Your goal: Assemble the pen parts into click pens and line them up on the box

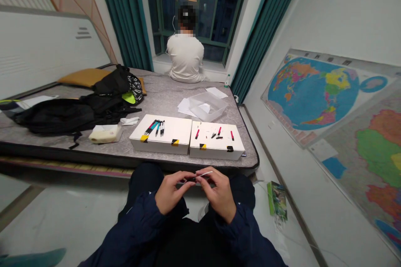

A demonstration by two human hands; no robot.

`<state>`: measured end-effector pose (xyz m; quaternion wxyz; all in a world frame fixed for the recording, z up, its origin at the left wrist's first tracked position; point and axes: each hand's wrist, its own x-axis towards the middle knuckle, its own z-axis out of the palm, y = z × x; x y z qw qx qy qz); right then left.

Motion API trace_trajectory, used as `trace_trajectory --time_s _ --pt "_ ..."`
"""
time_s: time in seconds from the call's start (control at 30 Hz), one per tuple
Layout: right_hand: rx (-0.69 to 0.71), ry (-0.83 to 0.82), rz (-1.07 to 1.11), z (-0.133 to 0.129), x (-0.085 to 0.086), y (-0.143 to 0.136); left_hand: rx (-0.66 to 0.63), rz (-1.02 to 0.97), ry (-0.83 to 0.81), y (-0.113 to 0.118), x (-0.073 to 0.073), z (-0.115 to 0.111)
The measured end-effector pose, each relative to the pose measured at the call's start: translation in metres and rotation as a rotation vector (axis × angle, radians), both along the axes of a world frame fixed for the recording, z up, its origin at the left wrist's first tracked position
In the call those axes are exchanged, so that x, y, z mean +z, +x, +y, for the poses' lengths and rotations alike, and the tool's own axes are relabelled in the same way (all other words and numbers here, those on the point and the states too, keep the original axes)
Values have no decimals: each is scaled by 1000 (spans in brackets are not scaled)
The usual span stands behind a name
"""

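Observation:
Above my lap, my left hand and my right hand meet at the fingertips, both pinched. A thin white piece sticks out from my right fingers. Something small and dark lies between the fingertips of both hands, too small to name. Beyond them, two white boxes stand side by side on the bed. On the left box lie several pens. The right box carries small red parts and black parts.
Black bags and a tissue pack lie on the bed at left. Behind the boxes are papers and a clear plastic bin. A person in white sits by the window. A green box is on the floor.

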<state>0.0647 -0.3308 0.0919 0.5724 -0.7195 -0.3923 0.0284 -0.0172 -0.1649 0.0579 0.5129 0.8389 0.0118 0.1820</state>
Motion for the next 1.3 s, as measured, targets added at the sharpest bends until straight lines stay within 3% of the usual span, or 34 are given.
trace_trajectory --time_s 0.13,0.33,0.67,0.93,1.3 --pt "-11 -15 33 -2 -2 -1 -39 7 48 -3 3 -3" --pt "17 21 204 -16 -7 1 -81 66 -21 -7 0 -9" --pt "-58 53 138 -21 -11 -1 -68 68 -13 -13 -16 -24" --pt "-85 82 136 -21 -11 -3 -61 66 -24 -8 -9 -27" --pt "-74 -50 126 -39 -10 4 -124 77 17 -6 -26 -37"
